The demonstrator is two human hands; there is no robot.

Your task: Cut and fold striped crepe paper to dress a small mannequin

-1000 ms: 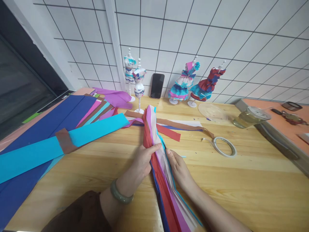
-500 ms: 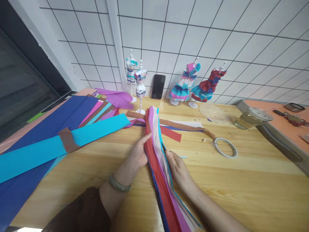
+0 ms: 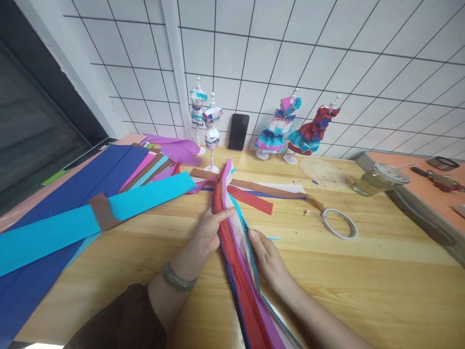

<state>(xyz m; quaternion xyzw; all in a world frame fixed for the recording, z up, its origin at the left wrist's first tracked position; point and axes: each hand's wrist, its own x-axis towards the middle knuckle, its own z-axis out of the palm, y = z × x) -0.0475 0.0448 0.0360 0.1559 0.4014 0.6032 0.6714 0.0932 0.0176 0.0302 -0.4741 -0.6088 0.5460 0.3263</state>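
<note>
A long layered bundle of crepe paper strips [image 3: 238, 264] in red, purple, white, turquoise and blue runs from mid-table toward me. My left hand [image 3: 210, 232] is closed on the bundle from the left, thumb across the purple and white layers. On the right side, my right hand [image 3: 267, 252] pinches the turquoise edge between thumb and fingers. A small dark bit shows at those fingertips; I cannot make out what it is. Beyond the hands lie a red strip [image 3: 254, 199] and a brown strip [image 3: 271, 188].
A roll of tape [image 3: 339, 236] lies to the right, near a glass cup [image 3: 381, 179]. A wide turquoise strip [image 3: 152, 191] and blue paper [image 3: 32, 291] cover the left. Dressed mini mannequins [image 3: 272, 138] and a phone [image 3: 239, 132] stand along the tiled wall.
My left thumb has come further across the strips. The upper part of the bundle has bent leftward, and its turquoise edge has come apart from the other layers there.
</note>
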